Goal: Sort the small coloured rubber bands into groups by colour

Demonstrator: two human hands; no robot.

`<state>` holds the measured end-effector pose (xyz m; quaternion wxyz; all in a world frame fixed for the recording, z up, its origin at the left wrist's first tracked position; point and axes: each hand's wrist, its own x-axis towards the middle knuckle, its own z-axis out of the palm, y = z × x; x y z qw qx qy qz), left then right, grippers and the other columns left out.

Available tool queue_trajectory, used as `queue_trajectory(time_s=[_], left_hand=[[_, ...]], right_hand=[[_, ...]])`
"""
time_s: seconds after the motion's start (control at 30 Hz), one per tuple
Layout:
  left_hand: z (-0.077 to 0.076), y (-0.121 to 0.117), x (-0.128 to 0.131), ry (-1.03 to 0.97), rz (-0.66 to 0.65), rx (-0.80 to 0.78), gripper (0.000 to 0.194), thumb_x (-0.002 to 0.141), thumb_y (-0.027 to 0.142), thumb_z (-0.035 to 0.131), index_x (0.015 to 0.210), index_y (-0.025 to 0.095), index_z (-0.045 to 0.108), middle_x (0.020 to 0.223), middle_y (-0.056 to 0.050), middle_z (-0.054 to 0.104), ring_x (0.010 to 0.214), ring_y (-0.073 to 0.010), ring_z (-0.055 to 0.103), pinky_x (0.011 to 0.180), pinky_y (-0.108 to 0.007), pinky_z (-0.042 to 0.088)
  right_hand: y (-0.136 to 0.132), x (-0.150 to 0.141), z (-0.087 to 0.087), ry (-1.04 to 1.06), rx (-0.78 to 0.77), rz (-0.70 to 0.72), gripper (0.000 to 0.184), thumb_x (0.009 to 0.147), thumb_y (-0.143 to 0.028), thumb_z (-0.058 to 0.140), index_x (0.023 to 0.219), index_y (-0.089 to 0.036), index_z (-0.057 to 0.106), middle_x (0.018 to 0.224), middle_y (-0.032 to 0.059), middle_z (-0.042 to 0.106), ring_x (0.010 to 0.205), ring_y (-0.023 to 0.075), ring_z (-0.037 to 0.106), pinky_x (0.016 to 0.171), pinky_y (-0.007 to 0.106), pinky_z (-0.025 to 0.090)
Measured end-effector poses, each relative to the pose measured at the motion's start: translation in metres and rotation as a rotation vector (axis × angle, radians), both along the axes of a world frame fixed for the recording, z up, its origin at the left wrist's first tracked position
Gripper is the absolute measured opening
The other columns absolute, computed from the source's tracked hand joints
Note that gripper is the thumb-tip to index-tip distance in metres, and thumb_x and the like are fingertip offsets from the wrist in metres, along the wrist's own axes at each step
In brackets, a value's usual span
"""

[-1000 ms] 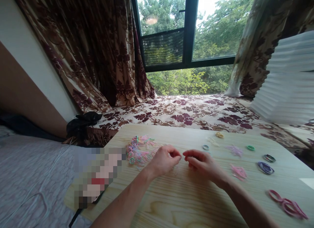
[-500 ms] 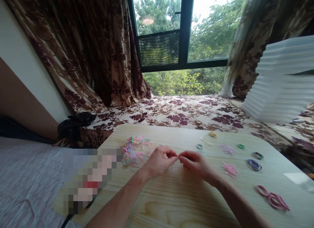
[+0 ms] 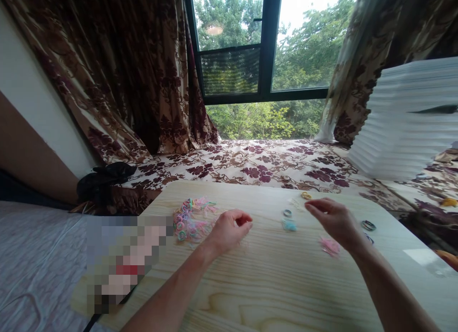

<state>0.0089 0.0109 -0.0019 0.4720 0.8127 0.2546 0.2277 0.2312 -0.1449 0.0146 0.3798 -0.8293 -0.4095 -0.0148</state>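
Near yellow bands [image 3: 306, 195], right hand [image 3: 334, 220]

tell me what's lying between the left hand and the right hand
In the head view, a light-blue bunch of bands and, just beyond it, a small greyish ring lie on the tabletop between the left hand and the right hand.

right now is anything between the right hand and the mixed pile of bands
Yes: the left hand is between the right hand and the mixed pile, at the pile's near right side. A light-blue bundle also lies on the table between the hands.
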Motion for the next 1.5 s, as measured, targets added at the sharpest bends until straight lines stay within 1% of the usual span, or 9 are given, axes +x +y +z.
queue_trajectory(time_s=[0.17, 0.27, 0.43, 0.63, 0.83, 0.97, 1.1, 1.23, 1.5], left_hand=[[0.003, 0.002, -0.001, 0.015, 0.011, 0.015, 0.021, 0.073, 0.025, 0.053, 0.08, 0.013, 0.068, 0.073, -0.004, 0.065, 0.072, -0.0144, 0.057, 0.066, -0.023, 0.045], [0.003, 0.004, -0.003, 0.033, 0.02, 0.018, 0.022, 0.073, 0.026, 0.052, 0.082, 0.013, 0.068, 0.073, -0.004, 0.065, 0.073, -0.0147, 0.058, 0.066, -0.023, 0.045], [-0.001, 0.009, -0.003, 0.051, 0.028, 0.038, 0.023, 0.073, 0.027, 0.053, 0.082, 0.013, 0.068, 0.073, -0.003, 0.066, 0.073, -0.0149, 0.058, 0.066, -0.023, 0.045], [-0.002, 0.014, -0.003, 0.042, 0.031, 0.07, 0.023, 0.074, 0.028, 0.051, 0.081, 0.013, 0.068, 0.073, -0.003, 0.066, 0.072, -0.0146, 0.058, 0.066, -0.023, 0.045], [-0.001, 0.02, -0.006, 0.035, 0.071, 0.099, 0.024, 0.074, 0.029, 0.052, 0.08, 0.013, 0.069, 0.075, -0.004, 0.067, 0.072, -0.0147, 0.059, 0.067, -0.023, 0.045], [-0.001, 0.023, -0.007, 0.047, 0.089, 0.104, 0.025, 0.074, 0.029, 0.052, 0.081, 0.013, 0.07, 0.075, -0.004, 0.068, 0.071, -0.015, 0.06, 0.067, -0.023, 0.045], [-0.001, 0.023, -0.008, 0.062, 0.09, 0.109, 0.025, 0.074, 0.03, 0.052, 0.08, 0.013, 0.07, 0.076, -0.004, 0.069, 0.072, -0.0157, 0.061, 0.069, -0.024, 0.045], [0.0, 0.022, -0.009, 0.078, 0.079, 0.115, 0.024, 0.074, 0.03, 0.052, 0.078, 0.015, 0.07, 0.078, -0.004, 0.07, 0.075, -0.0164, 0.062, 0.071, -0.024, 0.046], [-0.004, 0.024, -0.009, 0.104, 0.079, 0.163, 0.022, 0.072, 0.028, 0.052, 0.078, 0.016, 0.07, 0.078, -0.004, 0.07, 0.075, -0.0164, 0.062, 0.07, -0.024, 0.046]], right_hand=[[-0.025, 0.031, 0.001, -0.111, -0.279, -0.316, 0.03, 0.074, -0.038, 0.051, 0.085, -0.022, 0.074, 0.092, 0.0075, 0.07, 0.077, 0.0246, 0.063, 0.06, 0.03, 0.042], [-0.029, 0.034, -0.003, -0.148, -0.398, -0.357, 0.031, 0.076, -0.036, 0.048, 0.087, -0.023, 0.074, 0.098, 0.0079, 0.069, 0.083, 0.0259, 0.063, 0.061, 0.03, 0.042], [-0.028, 0.038, -0.01, -0.191, -0.475, -0.337, 0.034, 0.077, -0.036, 0.045, 0.089, -0.024, 0.074, 0.1, 0.0077, 0.069, 0.084, 0.0255, 0.063, 0.06, 0.029, 0.043], [-0.032, 0.045, -0.013, -0.167, -0.451, -0.315, 0.036, 0.077, -0.037, 0.043, 0.091, -0.023, 0.074, 0.099, 0.0091, 0.07, 0.086, 0.0267, 0.064, 0.062, 0.03, 0.043], [-0.03, 0.039, -0.002, -0.089, -0.241, -0.412, 0.041, 0.077, -0.04, 0.044, 0.097, -0.017, 0.072, 0.083, 0.0129, 0.072, 0.077, 0.0268, 0.064, 0.06, 0.031, 0.044], [-0.011, 0.017, -0.001, -0.048, -0.069, -0.246, 0.039, 0.077, -0.04, 0.045, 0.095, -0.017, 0.072, 0.07, 0.0078, 0.071, 0.066, 0.0219, 0.063, 0.057, 0.029, 0.043], [0.014, -0.019, -0.009, -0.067, 0.016, 0.043, 0.034, 0.08, -0.037, 0.044, 0.088, -0.017, 0.071, 0.08, 0.007, 0.071, 0.067, 0.0182, 0.062, 0.062, 0.028, 0.045], [0.028, -0.052, -0.015, -0.109, -0.042, 0.268, 0.03, 0.083, -0.034, 0.044, 0.082, -0.019, 0.07, 0.078, 0.0055, 0.068, 0.066, 0.0162, 0.06, 0.062, 0.027, 0.043], [0.034, -0.079, -0.021, -0.131, -0.226, 0.427, 0.028, 0.084, -0.024, 0.042, 0.082, -0.019, 0.069, 0.078, 0.0046, 0.065, 0.067, 0.0136, 0.058, 0.061, 0.023, 0.039]])
